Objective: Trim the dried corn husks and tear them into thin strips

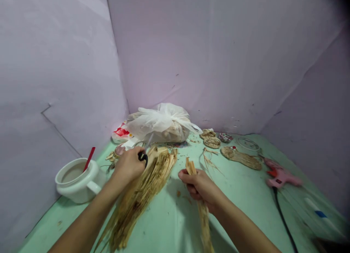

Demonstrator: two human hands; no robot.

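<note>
My left hand [129, 165] is closed on a pair of scissors [142, 157]. Their black handle loops show at the fingers, and the blades point up and away, faint and blurred. Beneath and beside that hand lies a thick bundle of dried, straw-coloured plant strips [144, 191]. My right hand [201, 187] grips a dried plant strip [203, 224] in a fist, thumb on the near side. The strip's cut end rises above the thumb, and its long part hangs down toward the bottom edge. The two hands are apart.
A white pot [75, 187] with a red stick [89, 160] stands left. Behind is a tied white plastic bag [166, 123]. Woven sole shapes [242, 158], a container of beads [225, 137] and a pink glue gun [283, 176] with a black cord [281, 213] lie right. Walls enclose the table.
</note>
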